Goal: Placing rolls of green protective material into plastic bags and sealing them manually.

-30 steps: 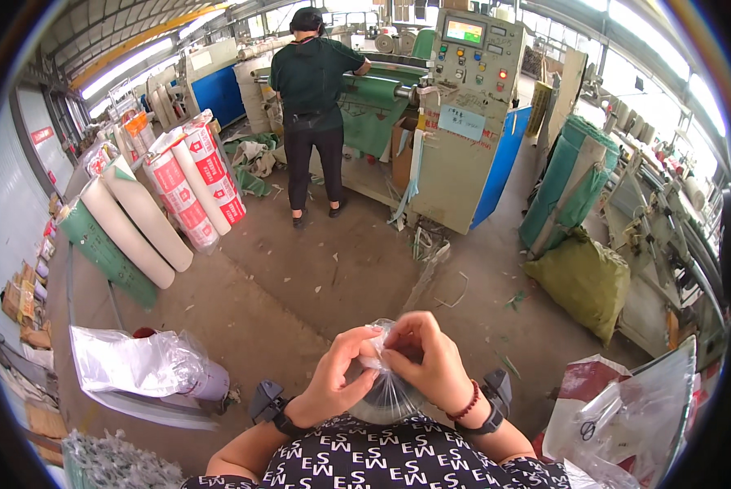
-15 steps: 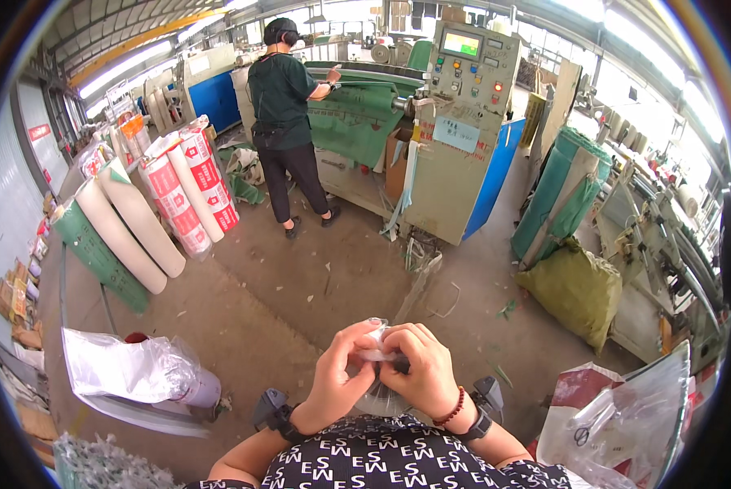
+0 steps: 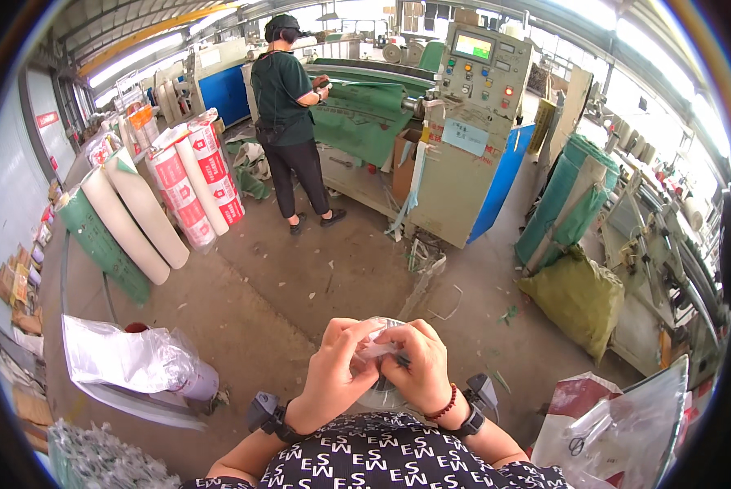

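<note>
My left hand [image 3: 339, 367] and my right hand [image 3: 414, 363] meet close in front of my body. Both have their fingers curled and pinch a crumpled piece of clear plastic film [image 3: 375, 350] between them. Just beneath them, the rounded top of something wrapped in clear plastic [image 3: 380, 398] shows against my patterned shirt. My hands and shirt cover most of it, so its kind is unclear. A dark spot shows by my right fingertips, too small to name.
Ahead, a person in dark green [image 3: 284, 106] faces a machine with green sheet [image 3: 365, 122], beside a control cabinet [image 3: 471, 138]. Wrapped rolls [image 3: 174, 191] stand left. To the right are a green roll [image 3: 565, 196] and an olive sack [image 3: 577, 297]. Plastic-covered goods [image 3: 129, 359] lie lower left.
My fingers have shifted on the film, and more of the wrapped thing's rounded edge shows around my hands. The view has turned slightly. The other person's hand has moved down a little.
</note>
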The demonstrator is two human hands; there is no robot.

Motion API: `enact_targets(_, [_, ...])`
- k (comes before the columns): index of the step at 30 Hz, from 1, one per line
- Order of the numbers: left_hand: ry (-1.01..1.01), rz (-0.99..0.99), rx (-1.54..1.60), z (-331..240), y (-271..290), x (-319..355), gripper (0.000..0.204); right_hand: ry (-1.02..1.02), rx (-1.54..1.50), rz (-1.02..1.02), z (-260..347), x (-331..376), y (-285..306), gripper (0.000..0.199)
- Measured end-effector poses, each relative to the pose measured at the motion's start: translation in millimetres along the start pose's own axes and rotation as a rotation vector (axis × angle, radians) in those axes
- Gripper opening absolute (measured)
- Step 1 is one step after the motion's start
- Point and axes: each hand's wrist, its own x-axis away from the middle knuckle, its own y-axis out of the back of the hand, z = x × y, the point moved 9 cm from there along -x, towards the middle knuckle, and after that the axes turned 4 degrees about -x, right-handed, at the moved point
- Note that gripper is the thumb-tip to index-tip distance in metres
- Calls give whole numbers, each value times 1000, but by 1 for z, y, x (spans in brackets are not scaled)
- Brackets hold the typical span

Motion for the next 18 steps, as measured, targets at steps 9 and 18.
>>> enact_targets(9, [-41,-9,-39,8,5,-5,49,-27,22,112,-4,-5,-7,36])
enact_targets(18, [-135,-115,-399,-3,1,-6,31,-264,-283,269,-29,5,-11,35])
